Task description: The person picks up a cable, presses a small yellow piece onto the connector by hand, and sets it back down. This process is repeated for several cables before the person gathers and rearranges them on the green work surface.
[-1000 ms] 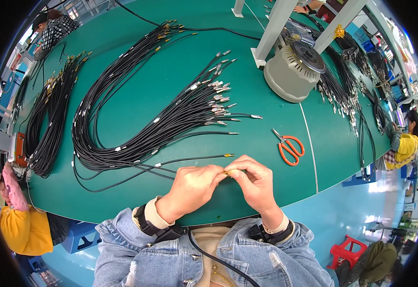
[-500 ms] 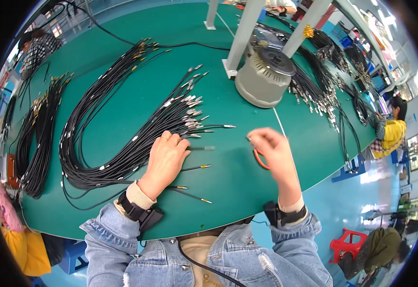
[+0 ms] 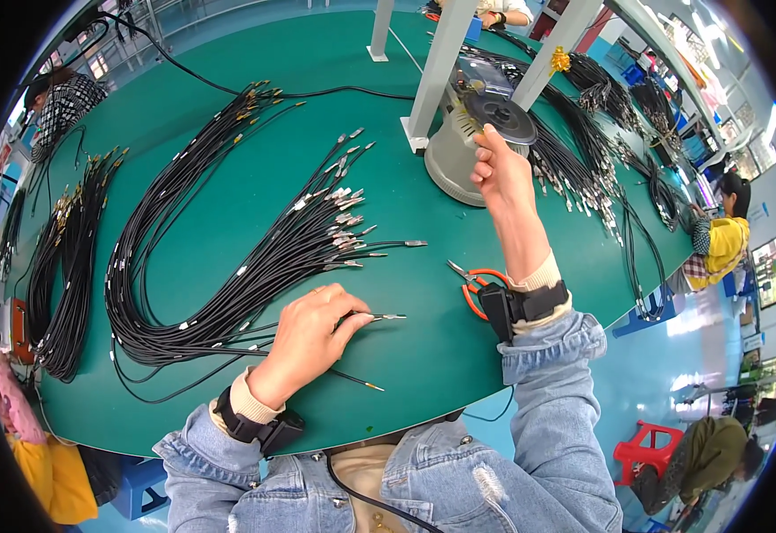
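My left hand is low over the green table, thumb and fingers pinching a black cable near its metal-tipped end. A curved bundle of black cables lies beyond and left of it, pale tips fanned out. Another loose cable pokes out below the hand. My right hand reaches up to a grey round machine with a black disc on top. Its fingers are pinched at the disc's near edge; what they hold, if anything, is too small to make out. Orange-handled cutters lie beside my right wrist.
Grey metal posts stand on the green table behind the machine. More cable bundles lie at the far left and far right. Co-workers sit around the table. A red stool stands on the floor at right.
My right hand has gone from above the cutters up to the machine, uncovering them. My left hand has come nearer and now pinches a cable by its end.
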